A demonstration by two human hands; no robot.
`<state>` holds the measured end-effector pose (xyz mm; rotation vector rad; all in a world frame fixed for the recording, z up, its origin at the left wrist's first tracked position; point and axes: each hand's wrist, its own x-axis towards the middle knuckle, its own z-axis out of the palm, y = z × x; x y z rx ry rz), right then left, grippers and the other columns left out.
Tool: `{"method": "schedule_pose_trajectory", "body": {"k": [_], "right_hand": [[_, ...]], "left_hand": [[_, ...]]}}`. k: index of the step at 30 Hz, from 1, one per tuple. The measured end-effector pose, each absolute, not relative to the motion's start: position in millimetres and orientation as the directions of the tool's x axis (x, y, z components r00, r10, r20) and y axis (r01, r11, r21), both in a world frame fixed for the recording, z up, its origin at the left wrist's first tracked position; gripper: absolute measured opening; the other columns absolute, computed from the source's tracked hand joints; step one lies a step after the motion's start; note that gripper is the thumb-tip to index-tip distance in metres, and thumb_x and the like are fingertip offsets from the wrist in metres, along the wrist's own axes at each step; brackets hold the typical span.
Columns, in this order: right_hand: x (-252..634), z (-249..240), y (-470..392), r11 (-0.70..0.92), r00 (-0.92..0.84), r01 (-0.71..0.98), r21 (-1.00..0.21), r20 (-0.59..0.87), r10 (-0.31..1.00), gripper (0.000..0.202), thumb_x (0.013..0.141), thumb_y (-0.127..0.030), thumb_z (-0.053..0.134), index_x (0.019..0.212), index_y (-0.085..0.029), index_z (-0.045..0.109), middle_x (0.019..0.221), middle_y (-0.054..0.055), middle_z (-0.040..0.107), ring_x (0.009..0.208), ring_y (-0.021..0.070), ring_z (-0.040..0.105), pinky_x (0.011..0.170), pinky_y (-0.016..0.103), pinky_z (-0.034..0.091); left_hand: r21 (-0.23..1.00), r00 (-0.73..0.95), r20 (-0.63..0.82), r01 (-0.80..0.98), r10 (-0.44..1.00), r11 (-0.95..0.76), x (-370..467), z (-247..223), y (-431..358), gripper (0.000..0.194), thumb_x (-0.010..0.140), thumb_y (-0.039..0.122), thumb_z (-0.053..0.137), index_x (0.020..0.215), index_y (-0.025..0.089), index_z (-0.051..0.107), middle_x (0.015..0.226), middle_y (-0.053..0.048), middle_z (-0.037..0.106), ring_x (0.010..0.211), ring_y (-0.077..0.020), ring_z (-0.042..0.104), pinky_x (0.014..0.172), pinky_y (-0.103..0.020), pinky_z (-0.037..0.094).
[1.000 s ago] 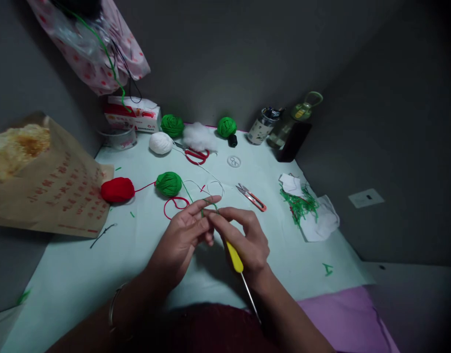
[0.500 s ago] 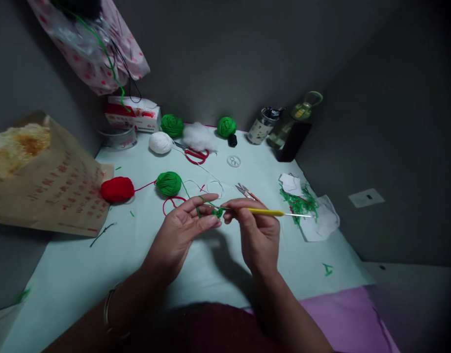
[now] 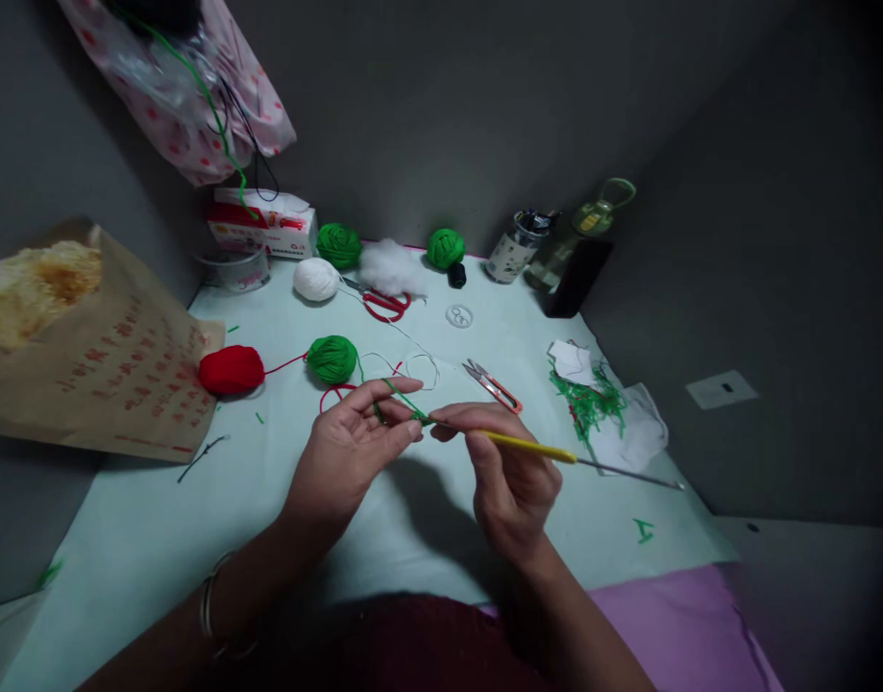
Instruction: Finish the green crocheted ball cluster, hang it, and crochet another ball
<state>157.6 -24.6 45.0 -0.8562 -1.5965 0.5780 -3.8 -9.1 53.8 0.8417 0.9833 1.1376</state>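
Hook (image 3: 531, 446): near level half a second ago, now sloping down rightward, inner end at the green piece (image 3: 422, 418).
Left hand (image 3: 346, 447): pinching that piece, green strand (image 3: 404, 398) across its fingers.
Right hand (image 3: 517, 481): closed around the hook's handle.
Green piece: between both hands, above the bench (image 3: 250, 490).
Stitch: probably underway, in my judgement.

Crochet hook (image 3: 531, 445): smooth yellow plastic-looking handle, metallic shaft. Green yarn ball (image 3: 331, 359): matt, fibrous. Bag (image 3: 134, 360): matt brown paper. Stuffing (image 3: 389, 268): fluffy. Snips (image 3: 493, 385): metal blades. Bottle (image 3: 556, 252): translucent, smooth.
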Motion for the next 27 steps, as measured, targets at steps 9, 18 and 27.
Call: {"method": "schedule_pose_trajectory", "body": {"k": [9,18,27], "right_hand": [[158.9,47.2,-25.4,0.691,-0.209,0.333,-0.642,0.664,0.718,0.024,0.095,-0.006,0.053,0.110,-0.019,0.067,0.097,0.008,0.075,0.093,0.0183,0.072,0.077,0.036,0.061],[151.7,38.3,-24.1,0.726,-0.167,0.384,-0.571,0.730,0.663,0.025,0.095,-0.008,0.054,0.110,-0.022,0.068,0.097,0.007,0.077,0.090,0.0183,0.074,0.072,0.034,0.063],[151.7,25.3,-25.1,0.734,-0.198,0.551,-0.397,0.792,0.577,0.040,0.090,-0.008,0.065,0.127,-0.024,0.067,0.110,0.009,0.073,0.099,0.0202,0.071,0.075,0.034,0.063]], "left_hand": [[0.979,-0.005,-0.109,-0.175,0.994,0.106,-0.7,58.9,-12.2,0.029,0.071,0.011,0.077,0.098,0.020,0.077,0.070,0.002,0.062,0.070,-0.0128,0.061,0.075,-0.025,0.053],[0.970,0.006,-0.125,-0.208,0.992,0.123,-1.1,53.9,-12.4,0.031,0.074,0.014,0.076,0.104,0.020,0.075,0.071,0.004,0.060,0.069,-0.0108,0.060,0.074,-0.023,0.052],[0.857,0.166,-0.203,-0.447,0.965,0.257,-2.1,46.8,-14.1,0.036,0.076,0.019,0.078,0.112,0.020,0.073,0.077,0.002,0.060,0.072,-0.0108,0.056,0.071,-0.022,0.048]]}}
